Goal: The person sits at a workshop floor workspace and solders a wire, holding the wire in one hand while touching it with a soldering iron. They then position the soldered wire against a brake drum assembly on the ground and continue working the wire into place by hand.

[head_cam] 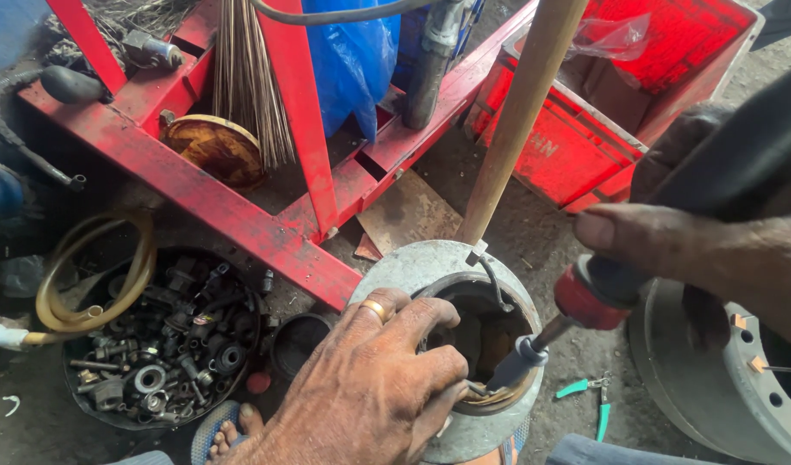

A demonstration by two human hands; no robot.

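Your left hand steadied the grey metal hub on the floor, near centre; your right hand gripped the red-handled screwdriver, prying inside. Next likely called for firmer leverage.

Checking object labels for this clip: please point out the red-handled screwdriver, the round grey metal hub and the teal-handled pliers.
red-handled screwdriver (pixel 592 299): head view, on its red handle.
round grey metal hub (pixel 410 267): head view, on its bare upper rim.
teal-handled pliers (pixel 601 419): head view, on one handle.

My left hand is bare, with a plain gold ring on one finger. My right hand is bare too, grimy, with a dark sleeve just above its wrist.
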